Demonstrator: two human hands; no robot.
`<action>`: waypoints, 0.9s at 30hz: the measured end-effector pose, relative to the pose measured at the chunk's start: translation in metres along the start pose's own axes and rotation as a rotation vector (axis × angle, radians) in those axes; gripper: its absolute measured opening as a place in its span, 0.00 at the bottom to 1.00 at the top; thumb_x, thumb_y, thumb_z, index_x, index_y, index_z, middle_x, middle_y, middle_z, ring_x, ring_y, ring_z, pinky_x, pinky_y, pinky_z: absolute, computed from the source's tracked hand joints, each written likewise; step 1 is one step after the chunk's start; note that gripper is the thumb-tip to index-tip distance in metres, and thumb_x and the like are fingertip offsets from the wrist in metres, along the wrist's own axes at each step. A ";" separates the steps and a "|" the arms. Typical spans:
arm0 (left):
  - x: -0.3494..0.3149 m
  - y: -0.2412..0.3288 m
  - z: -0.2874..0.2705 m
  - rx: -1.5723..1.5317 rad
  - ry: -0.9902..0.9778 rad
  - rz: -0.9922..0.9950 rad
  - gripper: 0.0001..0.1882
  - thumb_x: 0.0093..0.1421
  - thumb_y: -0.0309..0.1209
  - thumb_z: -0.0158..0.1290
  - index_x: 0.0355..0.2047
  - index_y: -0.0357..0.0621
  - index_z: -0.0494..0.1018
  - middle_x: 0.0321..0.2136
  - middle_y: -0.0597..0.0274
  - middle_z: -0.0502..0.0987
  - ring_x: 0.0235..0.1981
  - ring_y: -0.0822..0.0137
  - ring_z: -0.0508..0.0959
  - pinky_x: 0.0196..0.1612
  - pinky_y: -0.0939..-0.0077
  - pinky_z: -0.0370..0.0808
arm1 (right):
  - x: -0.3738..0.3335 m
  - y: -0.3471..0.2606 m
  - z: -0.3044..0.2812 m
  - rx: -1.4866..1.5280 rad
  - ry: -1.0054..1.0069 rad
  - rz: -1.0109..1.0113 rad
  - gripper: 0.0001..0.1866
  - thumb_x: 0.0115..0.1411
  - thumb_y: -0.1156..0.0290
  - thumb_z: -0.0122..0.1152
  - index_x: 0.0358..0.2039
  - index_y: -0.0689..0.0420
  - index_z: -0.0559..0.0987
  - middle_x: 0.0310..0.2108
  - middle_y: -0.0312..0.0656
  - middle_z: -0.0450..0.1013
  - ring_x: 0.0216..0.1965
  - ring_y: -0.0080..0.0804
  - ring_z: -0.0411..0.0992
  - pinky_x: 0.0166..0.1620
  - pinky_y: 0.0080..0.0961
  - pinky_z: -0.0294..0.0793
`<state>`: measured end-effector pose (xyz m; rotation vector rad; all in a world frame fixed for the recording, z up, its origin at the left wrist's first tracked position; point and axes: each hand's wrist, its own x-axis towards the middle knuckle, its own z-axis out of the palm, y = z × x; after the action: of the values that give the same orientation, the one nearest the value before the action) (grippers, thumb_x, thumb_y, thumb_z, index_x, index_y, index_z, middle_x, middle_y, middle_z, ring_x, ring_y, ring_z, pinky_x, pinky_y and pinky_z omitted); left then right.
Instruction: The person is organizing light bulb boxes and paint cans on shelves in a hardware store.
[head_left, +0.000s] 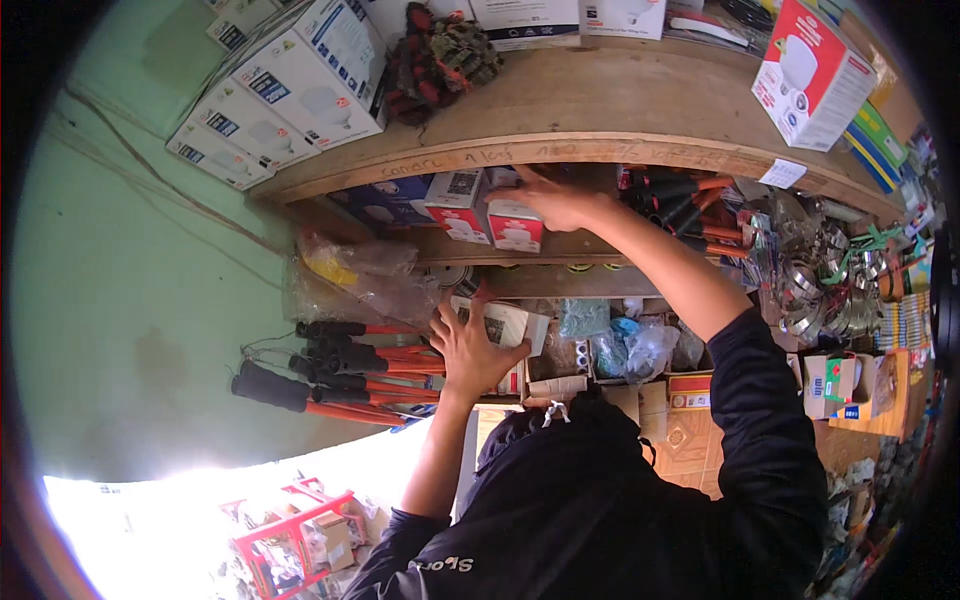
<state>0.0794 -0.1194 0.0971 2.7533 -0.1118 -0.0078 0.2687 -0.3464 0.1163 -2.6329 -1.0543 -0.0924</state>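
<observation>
On the shelf beneath the wooden board, my right hand (555, 200) closes over the top of a small red and white light bulb box (517, 233). A second red and white bulb box (460, 215) stands just left of it. Lower down, my left hand (470, 350) spans a white box (510, 322) with a dark square code on it, thumb on one side and fingers over the other. Part of that box is hidden beneath my palm. Dark blue boxes (395, 200) sit deeper on the shelf to the left.
Larger bulb boxes (310, 90) and a red bulb box (812, 75) stand on the upper board (600, 100). Orange-shafted tools with black ends (350, 375) stick out at left, similar ones (700, 210) at right. Metal clamps (810, 290) hang farther right. Plastic bags (635, 345) lie below.
</observation>
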 end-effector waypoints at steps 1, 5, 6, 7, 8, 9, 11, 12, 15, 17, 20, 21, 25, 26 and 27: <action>-0.001 0.006 0.004 0.030 0.006 0.006 0.50 0.39 0.50 0.72 0.62 0.48 0.67 0.65 0.35 0.52 0.66 0.28 0.52 0.64 0.30 0.56 | 0.005 0.011 0.011 -0.070 0.078 -0.016 0.42 0.54 0.84 0.63 0.65 0.27 0.73 0.73 0.48 0.50 0.72 0.60 0.55 0.72 0.44 0.61; -0.003 0.023 0.001 0.031 -0.008 0.017 0.49 0.39 0.49 0.73 0.62 0.49 0.68 0.64 0.36 0.53 0.66 0.29 0.52 0.64 0.31 0.55 | 0.003 0.004 0.013 -0.183 0.208 -0.018 0.41 0.57 0.84 0.60 0.66 0.26 0.73 0.72 0.50 0.53 0.71 0.59 0.55 0.68 0.48 0.65; -0.002 0.032 -0.002 0.020 -0.001 0.037 0.49 0.39 0.48 0.73 0.62 0.49 0.68 0.64 0.36 0.53 0.66 0.29 0.52 0.65 0.31 0.55 | -0.007 0.000 0.007 -0.177 0.209 -0.007 0.41 0.57 0.84 0.60 0.66 0.26 0.73 0.72 0.50 0.53 0.71 0.59 0.55 0.68 0.48 0.65; 0.000 0.041 -0.005 0.011 0.007 0.062 0.48 0.39 0.47 0.73 0.62 0.50 0.68 0.64 0.36 0.53 0.66 0.29 0.53 0.65 0.31 0.56 | -0.019 -0.002 0.003 -0.173 0.240 0.047 0.44 0.56 0.85 0.59 0.68 0.29 0.69 0.73 0.51 0.50 0.70 0.60 0.57 0.68 0.47 0.67; 0.001 0.046 -0.007 0.017 -0.002 0.063 0.48 0.39 0.47 0.73 0.62 0.50 0.68 0.64 0.36 0.53 0.66 0.29 0.53 0.65 0.31 0.56 | -0.030 -0.008 0.002 -0.163 0.265 0.093 0.46 0.55 0.86 0.59 0.71 0.31 0.66 0.74 0.51 0.48 0.69 0.61 0.58 0.67 0.46 0.68; 0.004 0.051 -0.008 0.018 0.030 0.105 0.47 0.38 0.47 0.72 0.61 0.52 0.69 0.64 0.37 0.53 0.65 0.29 0.54 0.63 0.33 0.58 | -0.050 -0.012 -0.001 -0.011 0.326 0.137 0.43 0.55 0.83 0.62 0.71 0.39 0.67 0.72 0.53 0.54 0.68 0.60 0.61 0.66 0.45 0.69; 0.016 0.075 -0.012 -0.003 0.059 0.129 0.47 0.38 0.47 0.72 0.60 0.52 0.69 0.64 0.38 0.53 0.63 0.28 0.56 0.62 0.35 0.60 | -0.105 -0.010 -0.009 0.249 0.399 0.201 0.41 0.56 0.79 0.65 0.70 0.45 0.67 0.71 0.54 0.56 0.68 0.59 0.61 0.67 0.44 0.67; 0.023 0.091 -0.021 0.004 0.054 0.138 0.47 0.38 0.47 0.72 0.60 0.52 0.69 0.64 0.38 0.53 0.63 0.28 0.56 0.62 0.35 0.60 | -0.134 -0.011 -0.012 0.509 0.476 0.245 0.39 0.56 0.75 0.68 0.70 0.51 0.67 0.71 0.55 0.58 0.69 0.57 0.60 0.68 0.43 0.66; 0.055 0.152 -0.036 -0.050 0.034 0.270 0.48 0.40 0.47 0.72 0.62 0.50 0.67 0.64 0.33 0.55 0.66 0.28 0.55 0.64 0.34 0.58 | -0.225 -0.010 0.006 0.724 0.533 0.235 0.48 0.52 0.66 0.75 0.71 0.58 0.61 0.70 0.57 0.58 0.63 0.62 0.68 0.67 0.45 0.68; 0.075 0.175 -0.030 0.057 0.074 0.320 0.49 0.40 0.50 0.72 0.62 0.45 0.67 0.63 0.31 0.56 0.63 0.29 0.59 0.63 0.35 0.60 | -0.235 -0.035 0.003 0.568 0.605 0.252 0.53 0.50 0.62 0.77 0.72 0.60 0.58 0.70 0.58 0.58 0.65 0.61 0.66 0.68 0.45 0.66; 0.087 0.207 -0.015 0.121 0.051 0.412 0.50 0.39 0.52 0.72 0.61 0.45 0.67 0.61 0.32 0.60 0.62 0.31 0.59 0.63 0.35 0.59 | -0.231 -0.038 0.018 0.360 0.710 0.387 0.61 0.45 0.59 0.81 0.72 0.63 0.51 0.65 0.63 0.61 0.66 0.62 0.62 0.66 0.47 0.68; 0.089 0.218 -0.009 0.146 0.057 0.461 0.51 0.39 0.53 0.72 0.61 0.45 0.68 0.60 0.33 0.64 0.63 0.33 0.58 0.64 0.36 0.58 | -0.228 -0.030 0.032 0.425 0.785 0.513 0.58 0.45 0.60 0.81 0.70 0.64 0.54 0.63 0.63 0.62 0.64 0.63 0.64 0.64 0.49 0.69; 0.100 0.226 -0.009 0.139 -0.139 0.516 0.56 0.31 0.56 0.75 0.60 0.47 0.68 0.64 0.31 0.56 0.66 0.32 0.56 0.66 0.38 0.58 | -0.209 -0.033 0.056 0.516 1.029 0.655 0.48 0.45 0.68 0.80 0.62 0.65 0.61 0.54 0.63 0.65 0.56 0.66 0.66 0.58 0.53 0.71; 0.103 0.227 -0.010 0.153 -0.142 0.530 0.56 0.31 0.56 0.75 0.60 0.47 0.68 0.64 0.31 0.56 0.66 0.32 0.56 0.66 0.38 0.58 | -0.209 -0.033 0.059 0.519 1.048 0.663 0.48 0.45 0.68 0.80 0.62 0.65 0.61 0.54 0.63 0.65 0.56 0.66 0.66 0.58 0.53 0.71; 0.106 0.227 -0.011 0.164 -0.157 0.602 0.57 0.30 0.56 0.76 0.61 0.46 0.69 0.61 0.35 0.63 0.69 0.34 0.53 0.68 0.38 0.53 | -0.209 -0.033 0.062 0.503 1.063 0.690 0.46 0.44 0.70 0.79 0.61 0.63 0.63 0.54 0.60 0.66 0.56 0.63 0.67 0.59 0.51 0.70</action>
<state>0.1682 -0.3337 0.1935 2.7595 -1.0127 -0.0536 0.0909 -0.4439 0.0301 -1.8645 0.1780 -0.8187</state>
